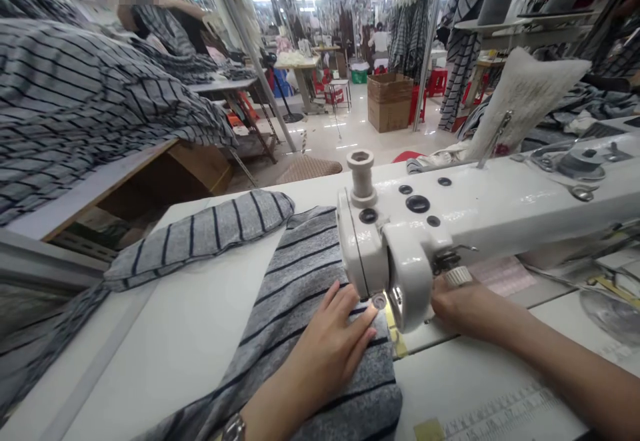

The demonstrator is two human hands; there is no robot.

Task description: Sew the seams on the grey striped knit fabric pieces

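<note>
My left hand lies on a grey fabric piece with dark stripes, its fingers stretched toward the needle area of a white sewing machine. The fabric runs from the front edge of the view up to the machine head, which hides part of it. My right hand is bent behind the machine head, near the knurled tension knob. Its fingertips are hidden by the head, so I cannot see what they hold. Left of the fabric lies a narrow folded striped piece on the white table.
A large heap of striped fabric covers the neighbouring table at left, with a person behind it. Beyond the machine stand a stool with a woven-look seat and a cardboard box. A printed ruler marks the table's front right.
</note>
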